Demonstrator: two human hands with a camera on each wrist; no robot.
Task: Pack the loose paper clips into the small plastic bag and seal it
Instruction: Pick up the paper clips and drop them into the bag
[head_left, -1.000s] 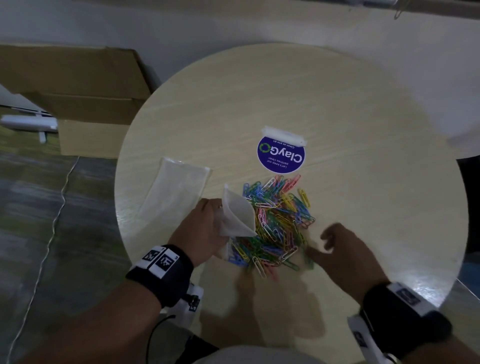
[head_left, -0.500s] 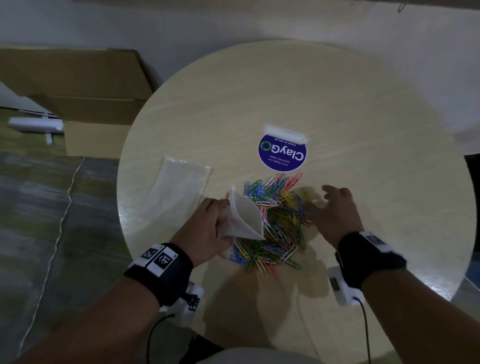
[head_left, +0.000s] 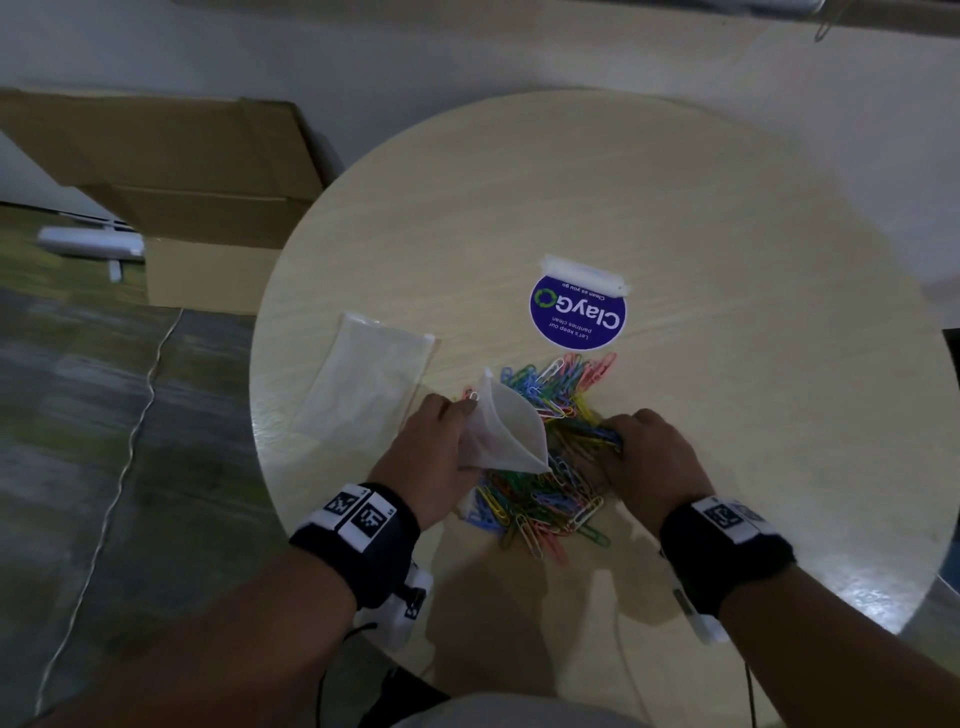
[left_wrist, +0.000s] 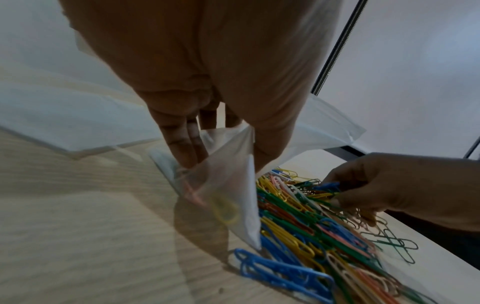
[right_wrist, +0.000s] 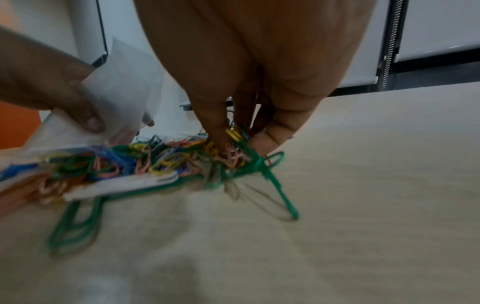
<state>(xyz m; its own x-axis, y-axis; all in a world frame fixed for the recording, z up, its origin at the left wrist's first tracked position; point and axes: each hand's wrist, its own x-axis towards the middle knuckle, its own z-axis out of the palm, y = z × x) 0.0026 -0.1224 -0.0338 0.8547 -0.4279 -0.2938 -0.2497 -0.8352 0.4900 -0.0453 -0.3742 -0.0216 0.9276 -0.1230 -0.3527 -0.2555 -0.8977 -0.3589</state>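
A heap of coloured paper clips lies on the round wooden table. My left hand pinches a small clear plastic bag, holding its mouth open toward the heap; a few clips show inside it. My right hand sits on the heap's right side, fingers curled round a bunch of clips.
More empty clear bags lie flat at the table's left. A round blue sticker with a white strip above it lies beyond the heap. Cardboard boxes stand on the floor to the left.
My right hand came from the near right edge of the heap, swept over its far side, and now grips clips on the right side. The left hand keeps holding the bag.
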